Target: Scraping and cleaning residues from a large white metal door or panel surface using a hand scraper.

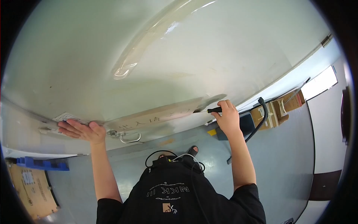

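Note:
My right hand [228, 115] is closed around the black handle of a slim tool [214, 110]. Its thin tip points left at the right end of a pale strip [149, 118] with written characters on a white door [238, 44]. The exact kind of tool is too small to make out. My left hand [84, 130] is open, fingers stretched, against the door's left part, partly covering a white label [66, 117]. Right beside it, a metal lever handle [130, 138] sticks out below the strip.
Clear tape [138, 48] curves across the upper door. At right are cardboard boxes [274, 114], a dark bin [244, 126] and a black hose-like tube [263, 119]. A blue pallet-like piece [41, 164] and a large carton [31, 188] stand at lower left on the grey floor [281, 168].

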Demonstrator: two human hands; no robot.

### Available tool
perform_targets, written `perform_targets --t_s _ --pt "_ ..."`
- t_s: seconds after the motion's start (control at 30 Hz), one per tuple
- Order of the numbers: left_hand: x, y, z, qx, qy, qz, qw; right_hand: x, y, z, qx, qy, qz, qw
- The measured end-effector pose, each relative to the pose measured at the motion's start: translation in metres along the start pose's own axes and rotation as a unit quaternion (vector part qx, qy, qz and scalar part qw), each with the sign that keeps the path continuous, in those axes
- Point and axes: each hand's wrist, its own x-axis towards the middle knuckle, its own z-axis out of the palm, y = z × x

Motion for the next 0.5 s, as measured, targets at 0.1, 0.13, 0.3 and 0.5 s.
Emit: perform_targets --t_s 0.1,0.13,0.3,0.5 --pt "0.000 -0.002 -0.001 0.006 0.002 0.007 1.000 -0.010 -0.001 0.011 0.146 0.044 0.064 0.986" --pt "-0.002 -0.004 -0.002 0.008 -0.004 0.007 1.000 -0.013 -0.002 0.016 0.227 0.064 0.107 0.966" --pt "0.000 -0.002 0.000 0.001 -0.006 0.012 1.000 -0.024 0.012 0.050 0.536 0.083 0.195 0.817" --pt "0.000 -0.002 -0.001 -0.001 -0.007 0.009 1.000 -0.018 -0.008 0.054 0.567 0.088 0.153 0.805"
